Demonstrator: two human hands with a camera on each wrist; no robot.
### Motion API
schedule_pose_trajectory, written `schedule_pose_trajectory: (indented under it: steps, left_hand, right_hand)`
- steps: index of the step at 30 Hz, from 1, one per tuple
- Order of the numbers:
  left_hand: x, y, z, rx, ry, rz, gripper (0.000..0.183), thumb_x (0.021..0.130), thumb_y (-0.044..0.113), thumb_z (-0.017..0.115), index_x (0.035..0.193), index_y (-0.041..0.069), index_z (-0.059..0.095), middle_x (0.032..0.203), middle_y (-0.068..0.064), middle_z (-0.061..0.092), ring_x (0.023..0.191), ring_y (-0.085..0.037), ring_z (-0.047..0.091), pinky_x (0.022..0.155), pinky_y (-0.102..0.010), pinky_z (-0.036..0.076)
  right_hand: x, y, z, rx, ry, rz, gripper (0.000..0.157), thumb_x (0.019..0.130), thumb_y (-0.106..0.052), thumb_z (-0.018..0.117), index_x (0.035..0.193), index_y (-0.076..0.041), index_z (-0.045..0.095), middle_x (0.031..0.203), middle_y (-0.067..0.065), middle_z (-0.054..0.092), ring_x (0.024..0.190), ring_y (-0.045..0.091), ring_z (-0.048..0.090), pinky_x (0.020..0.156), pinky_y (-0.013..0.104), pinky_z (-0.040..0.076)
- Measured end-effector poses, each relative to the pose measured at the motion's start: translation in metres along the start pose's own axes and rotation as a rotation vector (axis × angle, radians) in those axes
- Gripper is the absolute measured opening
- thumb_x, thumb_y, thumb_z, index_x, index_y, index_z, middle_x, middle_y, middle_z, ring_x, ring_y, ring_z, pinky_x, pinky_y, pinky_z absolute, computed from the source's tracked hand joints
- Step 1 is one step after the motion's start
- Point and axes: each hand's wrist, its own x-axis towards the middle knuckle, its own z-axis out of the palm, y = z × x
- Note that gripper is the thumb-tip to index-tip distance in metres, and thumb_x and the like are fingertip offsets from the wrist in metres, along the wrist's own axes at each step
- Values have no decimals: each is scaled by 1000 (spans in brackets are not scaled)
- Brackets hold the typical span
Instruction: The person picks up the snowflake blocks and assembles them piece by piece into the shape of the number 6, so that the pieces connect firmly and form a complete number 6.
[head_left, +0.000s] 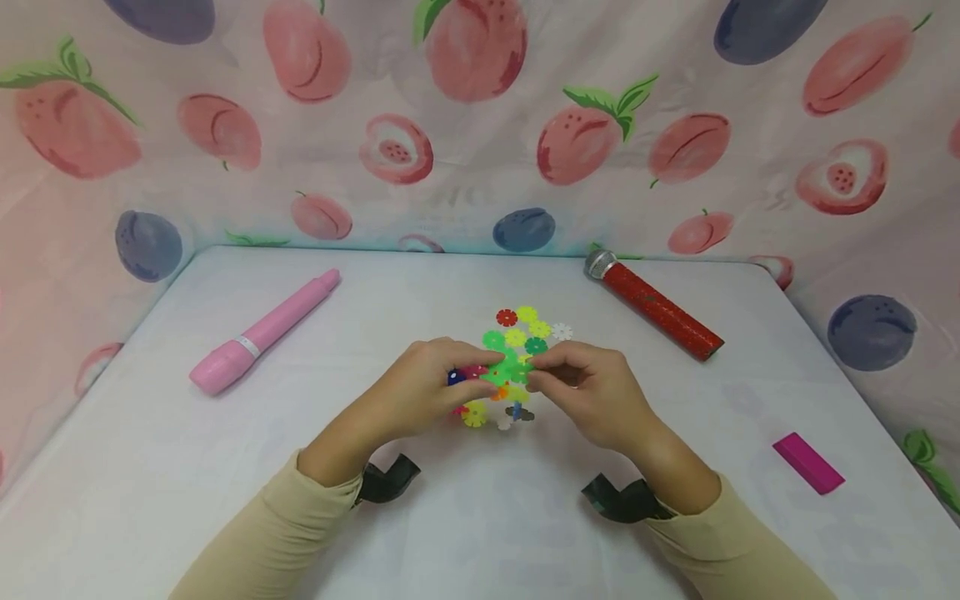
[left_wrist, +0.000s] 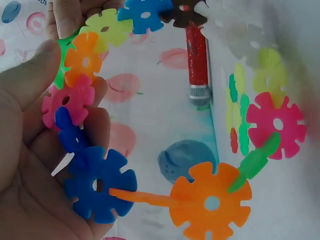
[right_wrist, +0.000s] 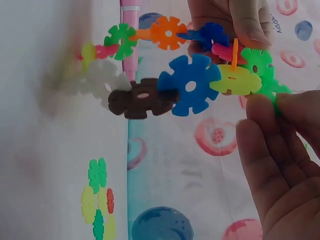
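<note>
A looped chain of interlocking plastic snowflake discs hangs between the hands, with an orange disc (left_wrist: 192, 215), a blue disc (right_wrist: 175, 95) and a brown disc (right_wrist: 127, 106) among its pieces. My left hand (head_left: 420, 390) pinches a green snowflake disc (right_wrist: 264, 58) of the chain between thumb and fingers. Opposite it, my right hand (head_left: 603, 396) pinches an adjoining green disc (right_wrist: 270, 90) with thumb and forefinger. The two green discs touch; whether their slots are fully engaged I cannot tell. In the head view the fingers partly hide the chain.
Several loose snowflake discs, including a red one (head_left: 507, 317) and a white one (head_left: 562, 332), lie just beyond the hands. A pink microphone (head_left: 281, 321) lies left, a red microphone (head_left: 660, 310) back right, a magenta block (head_left: 808, 462) at right.
</note>
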Motion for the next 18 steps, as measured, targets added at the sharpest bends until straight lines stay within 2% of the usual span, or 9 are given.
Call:
schedule_pose_trajectory:
  steps: [11, 14, 18]
  left_hand:
    - [-1, 2, 3, 28, 34, 75, 39, 87, 21, 79, 122, 6, 73, 110, -1, 73, 99, -16, 63, 78, -29, 53]
    - [-1, 2, 1, 7, 18, 42, 37, 90, 22, 77, 123, 7, 72, 106, 1, 71, 92, -14, 63, 75, -28, 53]
    - [-2, 1, -7, -30, -9, -37, 34, 93, 22, 73, 123, 8, 70, 105, 2, 69, 83, -13, 60, 73, -29, 53]
  right_hand:
    - [-1, -1, 4, 0, 36, -55, 17, 81, 12, 76, 96, 4, 74, 85, 6, 71, 75, 13, 70, 72, 26, 58]
    - [0, 0, 3, -6, 28, -43, 20, 83, 8, 77, 102, 4, 73, 90, 7, 72, 79, 15, 70, 73, 26, 58]
    - [3, 5, -2, -29, -15, 56, 30, 85, 0, 78, 114, 1, 70, 104, 11, 72, 91, 21, 71, 80, 30, 57]
